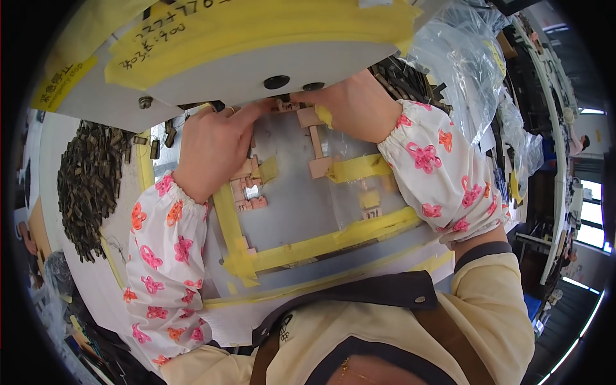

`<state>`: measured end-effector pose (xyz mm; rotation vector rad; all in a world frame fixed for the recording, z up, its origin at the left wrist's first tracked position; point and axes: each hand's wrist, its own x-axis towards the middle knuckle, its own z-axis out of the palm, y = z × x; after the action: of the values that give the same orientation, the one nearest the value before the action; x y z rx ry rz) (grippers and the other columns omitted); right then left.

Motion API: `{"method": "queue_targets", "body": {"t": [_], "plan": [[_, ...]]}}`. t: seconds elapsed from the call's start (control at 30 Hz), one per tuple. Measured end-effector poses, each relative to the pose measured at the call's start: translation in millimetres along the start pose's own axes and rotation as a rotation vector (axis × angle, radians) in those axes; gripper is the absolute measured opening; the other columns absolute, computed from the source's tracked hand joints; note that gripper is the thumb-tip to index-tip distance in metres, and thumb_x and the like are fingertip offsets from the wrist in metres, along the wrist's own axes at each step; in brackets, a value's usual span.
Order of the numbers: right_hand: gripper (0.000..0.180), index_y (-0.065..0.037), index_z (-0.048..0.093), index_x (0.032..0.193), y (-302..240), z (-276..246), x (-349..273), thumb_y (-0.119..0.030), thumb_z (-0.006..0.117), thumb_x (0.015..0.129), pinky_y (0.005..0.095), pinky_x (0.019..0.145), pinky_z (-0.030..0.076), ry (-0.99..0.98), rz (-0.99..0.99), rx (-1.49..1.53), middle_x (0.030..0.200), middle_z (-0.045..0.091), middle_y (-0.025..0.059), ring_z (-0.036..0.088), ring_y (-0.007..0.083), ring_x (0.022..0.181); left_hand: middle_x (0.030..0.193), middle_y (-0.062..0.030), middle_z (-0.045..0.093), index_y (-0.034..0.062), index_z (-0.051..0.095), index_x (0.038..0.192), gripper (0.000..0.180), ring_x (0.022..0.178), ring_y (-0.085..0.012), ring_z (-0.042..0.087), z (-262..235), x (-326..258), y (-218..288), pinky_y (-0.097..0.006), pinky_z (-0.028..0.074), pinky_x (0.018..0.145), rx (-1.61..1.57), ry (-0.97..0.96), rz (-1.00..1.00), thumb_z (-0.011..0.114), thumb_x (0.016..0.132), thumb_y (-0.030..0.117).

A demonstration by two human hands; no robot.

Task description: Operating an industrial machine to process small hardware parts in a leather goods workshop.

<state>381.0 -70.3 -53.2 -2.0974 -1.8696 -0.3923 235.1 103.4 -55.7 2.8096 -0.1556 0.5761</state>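
Both hands reach forward under the overhanging edge of a pale machine panel [237, 80]. My left hand [215, 147] bends at the fingers, its index finger stretched toward the middle. From the other side my right hand [356, 106] comes in with its fingers drawn together. The fingertips of both hands come close together at a small pinkish block [284, 108] below a dark peg. Whatever they grip there is too small and too covered to make out. Below the hands lies a grey plate [289, 199] with pinkish blocks [317, 144] fixed along it and yellow tape [333, 242] around it.
A large heap of small dark parts [93, 186] lies left of the plate, with a few loose ones near my left hand. More dark strips [404, 80] are piled beyond my right hand. Clear plastic sheeting [459, 64] bulges at the upper right.
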Motion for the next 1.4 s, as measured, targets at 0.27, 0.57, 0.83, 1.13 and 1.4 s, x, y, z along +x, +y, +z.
{"method": "queue_targets", "body": {"t": [0.27,0.57,0.83,1.13,1.4], "plan": [[0.022,-0.02,0.072,0.087,-0.2,1.7,-3.8,-0.012,0.061,0.069,0.0319,0.085,0.038,0.011,0.022,-0.046,0.088,0.062,-0.0028,0.056,0.0166,0.092,0.068,-0.0092,0.062,0.018,0.062,0.105,0.032,0.057,-0.0275,0.058,0.7,0.7,1.8,-0.037,0.045,0.055,-0.006,-0.032,-0.006,0.055,0.076,0.005],[0.025,-0.017,0.069,0.092,-1.8,-17.6,-9.4,-0.01,0.062,0.068,0.0317,0.083,0.041,-0.1,0.036,-0.008,0.094,0.062,-0.0001,0.055,0.0186,0.094,0.066,-0.0064,0.061,0.0118,0.062,0.103,0.027,0.057,-0.0246,0.058,0.7,-2.5,2.1,-0.035,0.043,0.055,-0.014,0.01,0.011,0.055,0.078,0.006],[0.011,-0.007,0.066,0.083,37.2,-67.3,-37.9,-0.015,0.064,0.075,0.0374,0.073,0.049,-0.151,0.313,-0.304,0.087,0.063,0.0086,0.06,0.0259,0.088,0.073,-0.012,0.061,0.0051,0.062,0.087,0.009,0.065,-0.0314,0.059,-22.5,-33.8,-46.4,-0.04,0.045,0.062,0.257,-0.057,-0.295,0.057,0.08,0.008],[0.011,-0.005,0.064,0.081,43.2,-55.7,-36.4,-0.013,0.061,0.074,0.039,0.067,0.051,-0.25,0.416,-0.319,0.081,0.063,0.0121,0.063,0.0292,0.079,0.09,-0.0185,0.062,-0.0003,0.061,0.096,0.016,0.081,-0.0378,0.057,-14.4,0.9,7.5,-0.042,0.045,0.07,0.086,0.073,-0.014,0.056,0.082,0.005],[0.018,-0.002,0.061,0.088,44.1,-45.0,-32.8,-0.006,0.057,0.071,0.038,0.067,0.052,-0.219,0.408,-0.344,0.083,0.062,0.0135,0.062,0.0312,0.08,0.091,-0.017,0.063,0.0032,0.06,0.106,0.023,0.083,-0.0354,0.058,6.7,3.3,4.3,-0.04,0.045,0.074,-0.053,0.08,0.007,0.054,0.084,0.005]]}}
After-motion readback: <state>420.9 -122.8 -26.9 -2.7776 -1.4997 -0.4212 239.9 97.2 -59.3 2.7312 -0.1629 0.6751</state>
